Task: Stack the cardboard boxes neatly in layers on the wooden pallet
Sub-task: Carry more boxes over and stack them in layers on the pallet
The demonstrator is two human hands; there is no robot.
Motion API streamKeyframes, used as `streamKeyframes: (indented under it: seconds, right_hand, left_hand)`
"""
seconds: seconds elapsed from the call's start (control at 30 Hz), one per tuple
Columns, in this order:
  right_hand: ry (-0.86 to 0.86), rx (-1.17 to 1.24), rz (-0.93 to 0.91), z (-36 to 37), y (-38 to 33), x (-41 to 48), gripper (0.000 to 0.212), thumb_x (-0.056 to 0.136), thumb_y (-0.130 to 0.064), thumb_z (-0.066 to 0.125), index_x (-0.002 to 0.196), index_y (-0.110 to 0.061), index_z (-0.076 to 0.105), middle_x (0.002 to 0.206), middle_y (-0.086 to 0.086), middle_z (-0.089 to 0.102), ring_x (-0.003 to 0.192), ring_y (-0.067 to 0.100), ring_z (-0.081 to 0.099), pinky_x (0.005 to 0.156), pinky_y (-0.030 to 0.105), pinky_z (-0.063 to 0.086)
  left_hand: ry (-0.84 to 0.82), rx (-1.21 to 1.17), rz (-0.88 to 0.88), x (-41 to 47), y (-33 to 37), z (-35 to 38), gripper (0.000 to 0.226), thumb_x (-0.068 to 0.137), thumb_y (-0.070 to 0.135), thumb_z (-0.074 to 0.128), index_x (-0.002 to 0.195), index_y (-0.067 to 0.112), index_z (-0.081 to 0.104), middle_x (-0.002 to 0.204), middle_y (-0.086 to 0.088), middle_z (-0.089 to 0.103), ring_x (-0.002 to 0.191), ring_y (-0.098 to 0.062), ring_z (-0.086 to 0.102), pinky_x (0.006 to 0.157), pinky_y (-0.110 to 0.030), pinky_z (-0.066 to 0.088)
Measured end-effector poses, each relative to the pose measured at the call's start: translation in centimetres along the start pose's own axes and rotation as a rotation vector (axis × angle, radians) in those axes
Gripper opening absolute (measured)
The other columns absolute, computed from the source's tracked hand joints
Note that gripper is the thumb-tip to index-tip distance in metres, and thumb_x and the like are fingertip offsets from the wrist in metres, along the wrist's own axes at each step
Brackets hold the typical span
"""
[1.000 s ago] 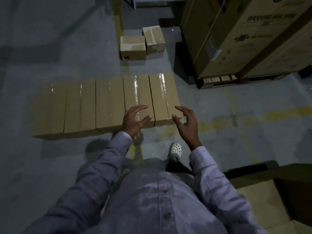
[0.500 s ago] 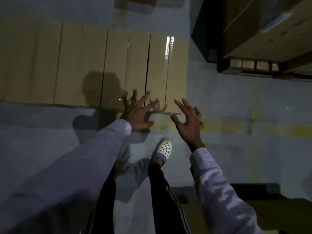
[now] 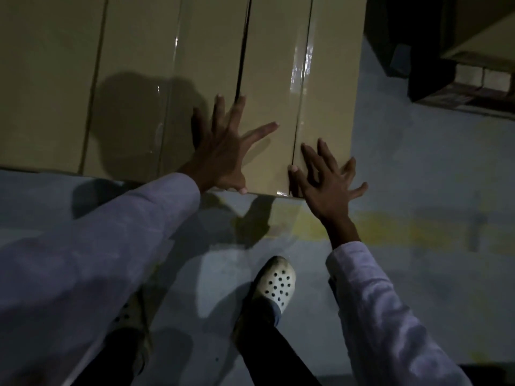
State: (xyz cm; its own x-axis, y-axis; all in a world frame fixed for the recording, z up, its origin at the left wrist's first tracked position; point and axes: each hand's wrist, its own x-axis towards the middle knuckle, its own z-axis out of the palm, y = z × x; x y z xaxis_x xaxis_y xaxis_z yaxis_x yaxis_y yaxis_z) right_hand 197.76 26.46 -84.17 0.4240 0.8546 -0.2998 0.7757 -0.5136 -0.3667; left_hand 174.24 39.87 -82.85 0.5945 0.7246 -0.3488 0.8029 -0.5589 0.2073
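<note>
Head view: a dim warehouse floor (image 3: 423,168) of grey concrete, crossed by a faded yellow line (image 3: 390,226). A row of cardboard boxes (image 3: 133,65) lies flat on it, side by side. The end box (image 3: 267,73), rightmost in the row, is plain tan, long and narrow, with glossy tape down its centre seam. Its long axis runs straight away from the person. The left hand (image 3: 223,160) is over its near left part, at the dark gap to the neighbouring box. The right hand (image 3: 326,188) is over its near right corner. Both hands are spread wide and grip nothing. They look equally near, so a two-handed lift seems likely.

Cardboard boxes (image 3: 195,65) on grey floor (image 3: 418,176)
</note>
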Motion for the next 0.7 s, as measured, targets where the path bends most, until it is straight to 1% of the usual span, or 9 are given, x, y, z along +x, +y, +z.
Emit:
streamKeyframes:
  seconds: [0.07, 0.17, 0.23, 0.3, 0.43, 0.5, 0.6, 0.67, 0.7]
  right_hand:
    - [-0.045, -0.039, 0.0, 0.3, 1.3, -0.3, 0.06, 0.096, -0.089, 0.038, 0.152, -0.077, 0.02, 0.17, -0.042, 0.0, 0.163, 0.041, -0.015, 0.109, 0.088, -0.014]
    - [-0.099, -0.097, 0.003, -0.1, 2.4, -0.2, 0.061, 0.099, -0.088, 0.03, 0.154, -0.078, 0.005, 0.17, -0.04, -0.012, 0.16, 0.042, -0.027, 0.107, 0.089, -0.015]
    - [-0.139, -0.123, 0.027, -0.5, 2.7, 0.1, 0.062, 0.099, -0.088, 0.026, 0.153, -0.078, -0.003, 0.169, -0.039, -0.019, 0.158, 0.042, -0.033, 0.106, 0.09, -0.016]
    - [-0.166, -0.125, 0.057, -0.9, 3.1, 0.3, 0.064, 0.099, -0.089, 0.025, 0.152, -0.077, -0.008, 0.168, -0.037, -0.024, 0.157, 0.042, -0.034, 0.105, 0.09, -0.017]
    - [-0.2, -0.063, 0.123, -1.7, 4.6, 0.6, 0.067, 0.097, -0.09, 0.026, 0.151, -0.077, -0.012, 0.168, -0.035, -0.029, 0.157, 0.044, -0.032, 0.104, 0.092, -0.014]
    - [-0.224, -0.023, 0.129, -2.0, 5.6, 0.7, 0.067, 0.097, -0.09, 0.028, 0.152, -0.078, -0.01, 0.169, -0.032, -0.029, 0.158, 0.044, -0.03, 0.106, 0.091, -0.011]
    - [-0.241, 0.045, 0.068, -2.6, 6.6, 1.1, 0.068, 0.099, -0.086, 0.035, 0.154, -0.076, -0.004, 0.172, -0.027, -0.027, 0.16, 0.046, -0.021, 0.112, 0.088, -0.005]
    - [-0.247, 0.056, 0.007, -2.7, 6.7, 1.6, 0.069, 0.1, -0.082, 0.039, 0.156, -0.074, 0.0, 0.172, -0.027, -0.027, 0.162, 0.047, -0.011, 0.114, 0.087, 0.002]
    - [-0.245, 0.045, -0.031, -2.7, 6.7, 1.9, 0.069, 0.101, -0.081, 0.039, 0.158, -0.073, 0.001, 0.171, -0.028, -0.027, 0.163, 0.047, -0.005, 0.114, 0.087, 0.006]
  left_hand:
    - [-0.026, 0.015, 0.027, 0.4, 0.3, -0.4, 0.16, 0.042, 0.067, 0.1, 0.162, 0.061, -0.007, 0.175, -0.016, -0.023, 0.155, -0.059, -0.019, 0.11, -0.089, 0.002]
    - [-0.044, 0.042, 0.057, 0.6, 0.3, -0.7, 0.159, 0.043, 0.071, 0.098, 0.163, 0.059, -0.006, 0.175, -0.015, -0.025, 0.156, -0.058, -0.019, 0.111, -0.087, -0.002]
    - [-0.03, 0.04, 0.088, 0.2, 0.2, -0.8, 0.153, 0.049, 0.072, 0.096, 0.164, 0.057, -0.004, 0.174, -0.013, -0.027, 0.157, -0.056, -0.02, 0.113, -0.085, -0.004]
    - [-0.047, 0.003, 0.091, -0.5, 0.1, -0.5, 0.145, 0.057, 0.072, 0.092, 0.164, 0.057, -0.005, 0.173, -0.012, -0.031, 0.156, -0.054, -0.024, 0.116, -0.085, -0.005]
    - [-0.112, -0.032, 0.043, -1.9, 0.6, 0.2, 0.146, 0.061, 0.071, 0.092, 0.162, 0.058, -0.012, 0.17, -0.018, -0.036, 0.153, -0.055, -0.03, 0.115, -0.085, -0.006]
    - [-0.114, -0.08, 0.082, -2.1, 1.1, 0.3, 0.144, 0.061, 0.073, 0.091, 0.161, 0.06, -0.012, 0.17, -0.017, -0.036, 0.154, -0.055, -0.029, 0.117, -0.083, -0.007]
    - [-0.08, -0.321, 0.141, -1.6, 2.6, 0.0, 0.133, 0.06, 0.085, 0.084, 0.161, 0.065, -0.001, 0.166, -0.009, -0.045, 0.156, -0.048, -0.03, 0.12, -0.077, -0.014]
    - [-0.009, -0.476, 0.123, -1.1, 3.7, 0.1, 0.118, 0.069, 0.084, 0.08, 0.161, 0.065, 0.009, 0.165, 0.0, -0.047, 0.157, -0.039, -0.032, 0.124, -0.074, -0.011]
    - [0.028, -0.511, 0.122, -0.8, 4.1, 0.4, 0.111, 0.073, 0.081, 0.08, 0.161, 0.064, 0.014, 0.166, 0.003, -0.045, 0.157, -0.038, -0.032, 0.125, -0.072, -0.008]
